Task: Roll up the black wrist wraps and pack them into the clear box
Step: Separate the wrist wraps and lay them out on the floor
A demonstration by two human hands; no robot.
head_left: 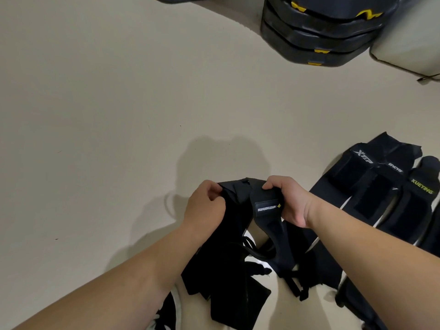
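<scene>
Both hands, left hand (204, 203) and right hand (289, 201), are gripping one black wrist wrap (264, 203), still unrolled; other wraps (385, 186) are lying flat on the floor, no clear box showing.

Held wrap (238, 215): black cloth, matt, soft and creased.
Label patch (267, 207), on the held wrap: smoother tab with a slight sheen and white print.
Laid-out wraps (371, 186), right of the held wrap: matt black cloth with darker fuzzy panels and grey and yellow-green lettering.
Floor (119, 91), under the held wrap: smooth, matt, pale beige.
Stacked cases (321, 32), far beyond the held wrap: black hard plastic, faintly glossy, with yellow plastic clips (297, 5).
</scene>
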